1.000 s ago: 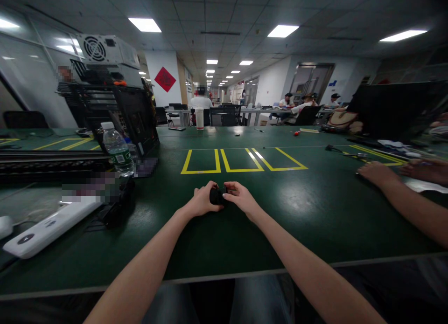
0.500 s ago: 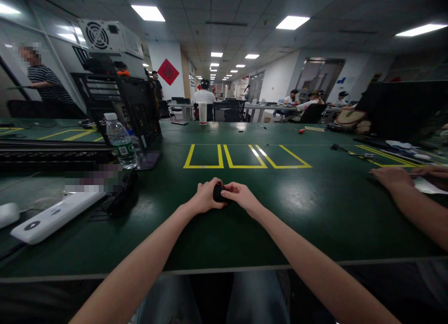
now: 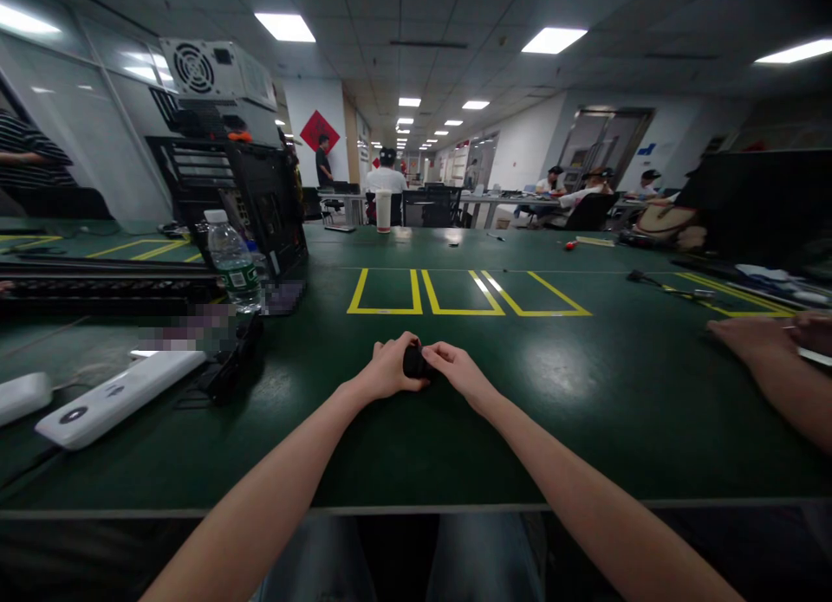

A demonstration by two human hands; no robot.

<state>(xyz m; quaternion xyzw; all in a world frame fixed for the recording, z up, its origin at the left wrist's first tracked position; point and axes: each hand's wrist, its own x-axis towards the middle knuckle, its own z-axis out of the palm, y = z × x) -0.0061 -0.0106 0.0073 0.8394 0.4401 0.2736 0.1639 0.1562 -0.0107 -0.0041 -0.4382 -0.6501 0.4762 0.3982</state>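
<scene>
A small black rounded object (image 3: 414, 362) sits low over the green table, just in front of the yellow-taped boxes; its exact kind cannot be told. My left hand (image 3: 388, 366) is wrapped round its left side, thumb below and fingers over the top. The fingertips of my right hand (image 3: 453, 365) are pinched together at its upper right edge. Whether they grip a part of it or something thin is hidden.
Left on the green table (image 3: 364, 463) are a white power strip (image 3: 120, 400), a water bottle (image 3: 234, 264) and an open computer case (image 3: 234, 186). A white cup (image 3: 383, 210) stands at the far edge. At right, another person's hands (image 3: 747, 338) work close by.
The view has swung slightly left. My right fingertips have moved from over the black object's front to its right edge. My left hand keeps its hold.
</scene>
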